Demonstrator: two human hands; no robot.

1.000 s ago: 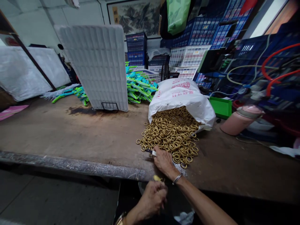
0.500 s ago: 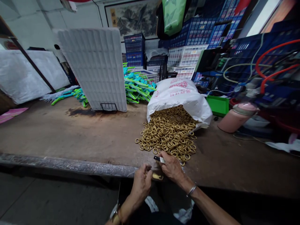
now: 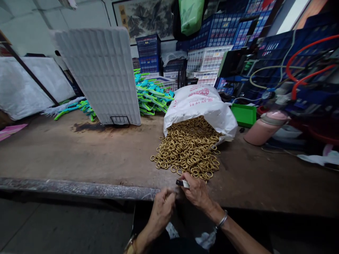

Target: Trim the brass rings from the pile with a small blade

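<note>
At the table's front edge my left hand (image 3: 162, 208) is closed, fingertips pinched together. What it holds, if anything, is too hidden and blurred to make out. Close beside it on the right, my right hand (image 3: 197, 192) grips a small flat black-and-white piece (image 3: 182, 183) whose dark end points left. Just beyond my right hand lies a heap of brass-coloured rings (image 3: 185, 151). They spill from the mouth of a white woven sack (image 3: 201, 100) with red print, lying on its side.
A tall white ribbed panel (image 3: 106, 77) stands on the wooden table (image 3: 66, 148), left of the sack. Behind it are green and turquoise plastic pieces (image 3: 150, 95). Right of the sack are a green tray (image 3: 245, 114) and a pink bottle (image 3: 265, 128). Stacked crates (image 3: 206, 60) stand behind.
My left hand has moved slightly right and down, nearer my right hand. The yellowish piece seen beside its fingertips is out of sight. My right hand still grips the black-and-white piece.
</note>
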